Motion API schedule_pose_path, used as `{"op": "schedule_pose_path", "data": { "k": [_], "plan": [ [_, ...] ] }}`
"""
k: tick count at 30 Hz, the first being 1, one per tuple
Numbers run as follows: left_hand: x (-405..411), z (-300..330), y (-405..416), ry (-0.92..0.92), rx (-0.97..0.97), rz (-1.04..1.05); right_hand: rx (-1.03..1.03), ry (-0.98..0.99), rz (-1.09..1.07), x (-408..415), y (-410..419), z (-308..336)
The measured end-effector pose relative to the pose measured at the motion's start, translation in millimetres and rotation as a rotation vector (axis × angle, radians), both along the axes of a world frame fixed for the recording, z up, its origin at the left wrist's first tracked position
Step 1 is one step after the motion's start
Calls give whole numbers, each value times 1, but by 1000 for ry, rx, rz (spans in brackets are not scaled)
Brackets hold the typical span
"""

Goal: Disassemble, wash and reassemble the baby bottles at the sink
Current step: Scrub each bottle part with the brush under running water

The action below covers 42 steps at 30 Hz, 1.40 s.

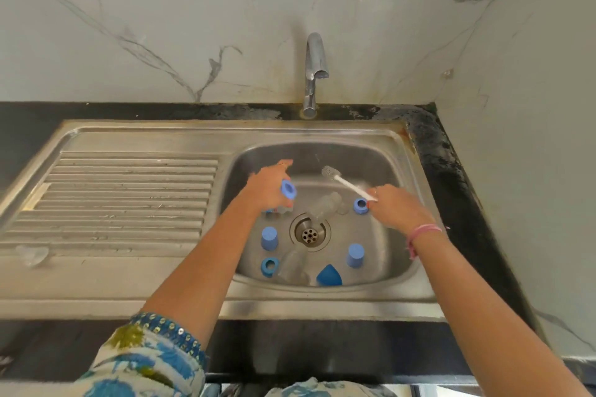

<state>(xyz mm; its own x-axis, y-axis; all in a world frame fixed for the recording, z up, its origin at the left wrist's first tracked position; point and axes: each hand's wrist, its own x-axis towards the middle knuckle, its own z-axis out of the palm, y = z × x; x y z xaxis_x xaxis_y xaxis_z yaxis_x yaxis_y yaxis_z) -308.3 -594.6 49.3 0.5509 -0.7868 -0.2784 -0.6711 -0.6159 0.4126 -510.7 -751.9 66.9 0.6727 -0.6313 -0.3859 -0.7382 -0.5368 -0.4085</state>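
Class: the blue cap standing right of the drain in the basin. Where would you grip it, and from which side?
Grip the blue cap across its tapered side walls, coming from above. It stands upright and apart from the other parts, so both sides look free, while the sink wall crowds a sideways approach.

1. Your left hand (269,188) covers most of the blue ring (288,188) it grips.
2. The brush (342,180) handle's end is hidden inside your right hand (398,208).
3. The clear bottles (325,205) by the drain are too blurred to tell apart.
4. Your elbows are cut off by the bottom edge.

Brushed steel sink (322,300), glossy chrome tap (314,74), matt blue plastic caps (269,238), veined marble wall (161,26).
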Motion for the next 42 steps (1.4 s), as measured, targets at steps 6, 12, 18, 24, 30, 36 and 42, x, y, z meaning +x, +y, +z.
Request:
{"op": "schedule_pose_path", "data": {
  "k": [6,12,18,24,30,36,42],
  "plan": [
    [6,-18,20,5,-63,105,14,10,12,17,34,-2],
    [32,-18,66,59,-225,181,-62,-73,-31,51,86,6],
    [71,-7,171,-80,-201,216,440,-580,-279,102,167,2],
    [116,9,268,-197,58,219,611,-631,-325,150,236,-10],
    [145,12,316,-291,414,159,614,-649,-355,173,258,-13],
    [153,-2,330,-242,462,135,585,-663,-395,173,252,-15],
    [157,9,320,-271,481,132,562,-663,-481,158,241,-17]
  ]
}}
